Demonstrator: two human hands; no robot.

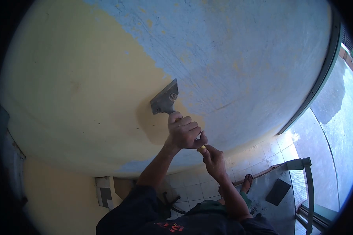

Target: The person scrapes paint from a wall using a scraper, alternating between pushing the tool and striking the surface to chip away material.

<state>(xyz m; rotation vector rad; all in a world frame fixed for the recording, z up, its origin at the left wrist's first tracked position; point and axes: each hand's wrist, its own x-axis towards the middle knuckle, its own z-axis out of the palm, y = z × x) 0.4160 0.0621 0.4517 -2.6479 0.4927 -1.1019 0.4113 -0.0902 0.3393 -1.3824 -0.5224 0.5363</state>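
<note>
A wide-bladed wall scraper (165, 97) tilts up and to the left against the wall (102, 78), its edge on yellow paint close to the border with a blue, scuffed area. My left hand (185, 131) is wrapped round the handle just below the blade. Lower down, my right hand (213, 161) grips the handle's end, where a bit of yellow shows. Both hands are closed, and most of the handle is hidden inside them. Small yellow flecks dot the blue surface (231, 58).
Below lies a white tiled floor (190, 192). A dark flat piece (278, 192) rests on a grey surface at lower right, beside a metal frame with mesh (308, 172). A dark trim (321, 82) edges the wall on the right. My sandaled foot (247, 183) shows below.
</note>
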